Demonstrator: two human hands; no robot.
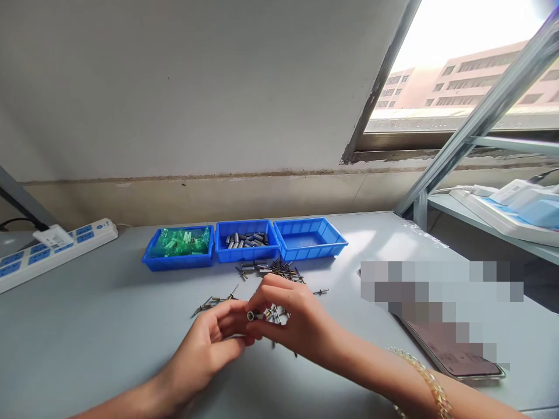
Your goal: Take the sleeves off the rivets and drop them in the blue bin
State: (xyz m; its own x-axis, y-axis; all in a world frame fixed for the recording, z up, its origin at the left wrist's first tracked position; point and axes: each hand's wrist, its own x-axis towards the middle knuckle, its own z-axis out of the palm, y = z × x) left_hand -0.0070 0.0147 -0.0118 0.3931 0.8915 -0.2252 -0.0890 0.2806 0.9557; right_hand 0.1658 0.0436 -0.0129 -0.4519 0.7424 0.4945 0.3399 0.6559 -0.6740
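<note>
Between the fingertips of my right hand (290, 308) is a small metal tube (252, 316), its round open end facing left. My left hand (218, 337) is beside it with curled fingers, the fingertips meeting those of my right hand; whether they also grip something is hidden. Behind my hands, rivets with thin pins (283, 270) lie in a loose pile on the grey table (109, 331). More rivets (213, 301) lie behind my left hand, and others show partly beneath my right hand.
Three blue bins stand at the back: one with green plastic packing (181, 241), one with metal tubes (247, 240), one empty (310, 237). A power strip (56, 251) is at the left. A phone (454, 349) lies at the right, near a metal shelf frame (471, 110).
</note>
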